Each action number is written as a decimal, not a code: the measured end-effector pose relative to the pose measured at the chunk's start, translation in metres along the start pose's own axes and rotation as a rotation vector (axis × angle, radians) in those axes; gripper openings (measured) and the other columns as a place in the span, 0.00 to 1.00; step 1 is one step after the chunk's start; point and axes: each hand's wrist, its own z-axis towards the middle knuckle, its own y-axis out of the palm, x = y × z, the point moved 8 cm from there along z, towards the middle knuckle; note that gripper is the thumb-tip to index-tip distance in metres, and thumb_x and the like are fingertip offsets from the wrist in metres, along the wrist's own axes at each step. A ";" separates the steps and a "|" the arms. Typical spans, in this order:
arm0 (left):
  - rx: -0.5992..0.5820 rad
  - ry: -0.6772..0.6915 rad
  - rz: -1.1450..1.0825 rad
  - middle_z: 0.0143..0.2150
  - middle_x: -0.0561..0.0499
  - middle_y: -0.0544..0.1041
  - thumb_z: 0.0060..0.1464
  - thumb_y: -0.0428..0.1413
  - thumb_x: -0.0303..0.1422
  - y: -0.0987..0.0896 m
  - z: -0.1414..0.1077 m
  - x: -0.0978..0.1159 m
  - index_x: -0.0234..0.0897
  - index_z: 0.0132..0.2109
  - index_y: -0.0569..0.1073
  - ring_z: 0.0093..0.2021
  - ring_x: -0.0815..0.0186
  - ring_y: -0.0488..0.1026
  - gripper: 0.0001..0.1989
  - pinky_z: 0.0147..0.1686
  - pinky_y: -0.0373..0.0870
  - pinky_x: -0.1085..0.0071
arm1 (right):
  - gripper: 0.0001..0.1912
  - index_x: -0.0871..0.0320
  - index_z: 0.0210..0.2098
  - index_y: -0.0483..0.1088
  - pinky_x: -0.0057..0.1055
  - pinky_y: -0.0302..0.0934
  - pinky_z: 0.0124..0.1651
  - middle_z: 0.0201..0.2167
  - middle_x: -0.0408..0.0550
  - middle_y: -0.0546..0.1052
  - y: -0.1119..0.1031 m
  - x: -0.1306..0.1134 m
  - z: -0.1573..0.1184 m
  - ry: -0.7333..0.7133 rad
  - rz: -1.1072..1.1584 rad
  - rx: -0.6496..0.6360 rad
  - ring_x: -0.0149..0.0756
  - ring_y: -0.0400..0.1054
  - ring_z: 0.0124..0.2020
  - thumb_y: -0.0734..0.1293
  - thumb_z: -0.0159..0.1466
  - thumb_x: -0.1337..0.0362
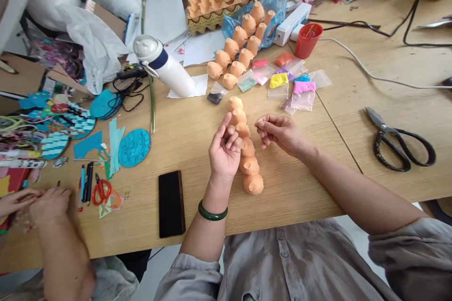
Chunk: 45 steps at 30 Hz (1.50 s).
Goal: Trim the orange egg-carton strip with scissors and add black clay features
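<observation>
A row of orange egg-carton cups (251,166), joined end to end, lies bottoms up on the table in front of me. My left hand (226,148) hovers at its left side, palm turned up, with the index finger stretched out and the other fingers loosely curled; nothing shows in it. On the strip's right side, my right hand (278,134) has its thumb and index finger pinched together. Whatever may be between those fingertips is too small to make out. Beyond the strip lie small bags of coloured clay, among them yellow (278,81), pink (302,88) and black (214,98).
More egg-carton strips (231,48) lie behind, before stacked egg trays (203,2). A white bottle (169,68), red cup (308,41), black-handled scissors (399,143) and phone (171,203) surround the work area. At left, another person's hands (49,204) rest near craft pieces.
</observation>
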 end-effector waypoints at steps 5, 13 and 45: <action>0.086 0.010 -0.032 0.42 0.49 0.81 0.65 0.43 0.17 -0.009 0.002 0.000 0.36 0.60 0.76 0.39 0.76 0.79 0.25 0.46 0.76 0.81 | 0.22 0.61 0.38 0.76 0.31 0.77 0.33 0.28 0.42 0.80 0.002 0.004 0.002 -0.005 0.049 -0.058 0.30 0.75 0.25 0.83 0.51 0.56; -0.061 0.149 0.200 0.64 0.42 0.76 0.66 0.43 0.28 -0.005 0.002 0.007 0.38 0.62 0.73 0.71 0.61 0.66 0.23 0.69 0.67 0.60 | 0.20 0.60 0.42 0.75 0.29 0.74 0.29 0.28 0.44 0.82 0.004 0.002 0.001 0.016 0.072 -0.117 0.33 0.78 0.24 0.79 0.59 0.54; -0.134 0.349 0.523 0.29 0.57 0.72 0.58 0.65 0.41 0.001 -0.007 0.004 0.43 0.47 0.82 0.19 0.79 0.57 0.12 0.17 0.56 0.80 | 0.27 0.59 0.25 0.73 0.23 0.64 0.17 0.14 0.36 0.69 0.000 -0.003 -0.002 -0.021 -0.103 0.023 0.23 0.60 0.13 0.78 0.54 0.40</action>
